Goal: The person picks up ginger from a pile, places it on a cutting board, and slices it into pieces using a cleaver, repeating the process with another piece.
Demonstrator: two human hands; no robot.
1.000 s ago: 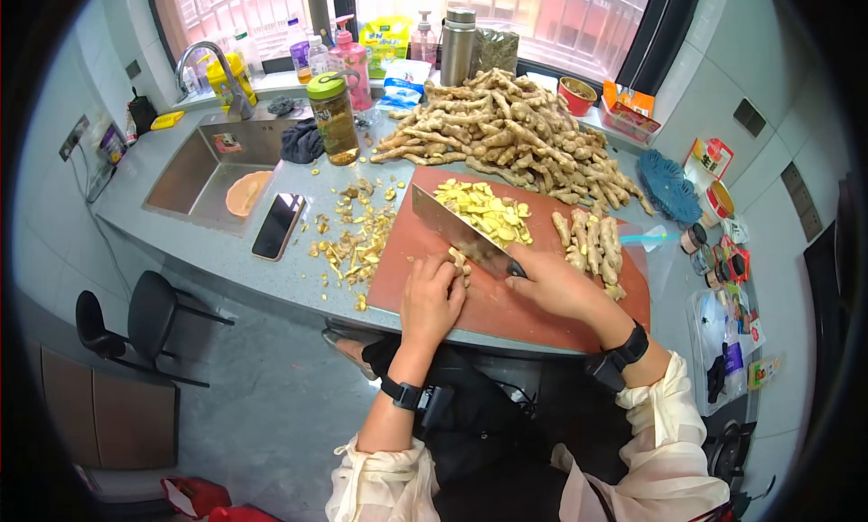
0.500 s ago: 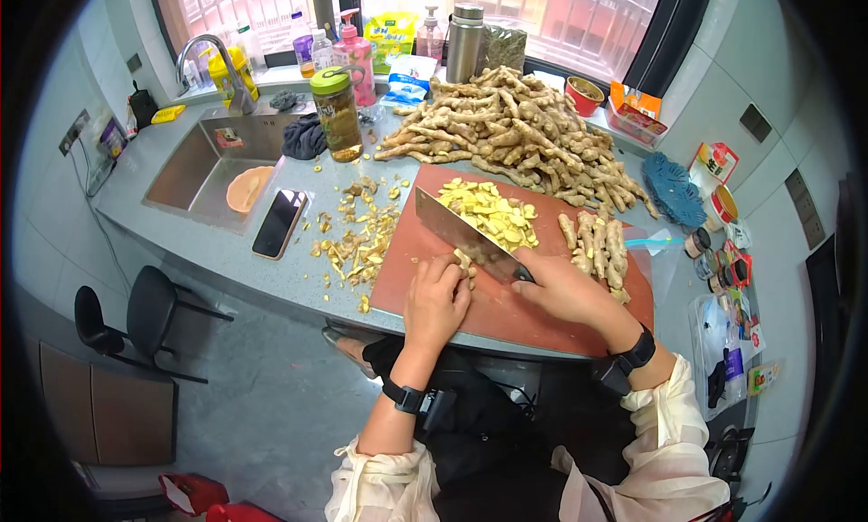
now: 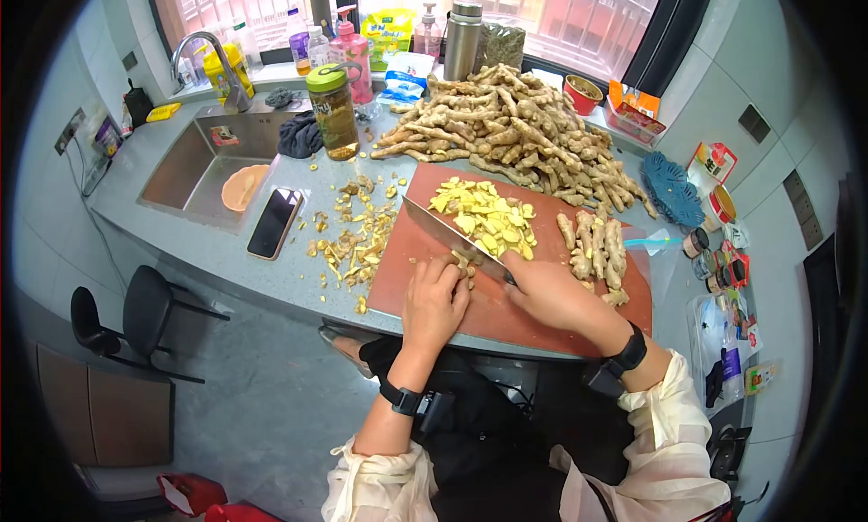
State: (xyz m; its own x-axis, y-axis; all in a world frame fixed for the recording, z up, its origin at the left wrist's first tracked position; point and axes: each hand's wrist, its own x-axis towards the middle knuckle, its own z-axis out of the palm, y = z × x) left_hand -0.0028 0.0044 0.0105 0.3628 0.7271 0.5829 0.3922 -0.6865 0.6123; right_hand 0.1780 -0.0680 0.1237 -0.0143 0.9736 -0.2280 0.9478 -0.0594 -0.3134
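A knobbly, tan ginger piece (image 3: 465,262) is held by the curled left hand (image 3: 434,303) against the reddish board (image 3: 395,267), left of the right hand (image 3: 553,292), in which a flat metal cleaver (image 3: 452,235) is gripped. Thin yellow slices (image 3: 488,219) are heaped farther back.

Bright daylight fills a dark-framed window (image 3: 524,42) with pale bars (image 3: 624,11) beyond the glass — light tiled walls (image 3: 719,83) flank it, and below, a black chair (image 3: 147,314) stands on grey floor (image 3: 249,431) — brown cupboard panels (image 3: 131,418) nearby
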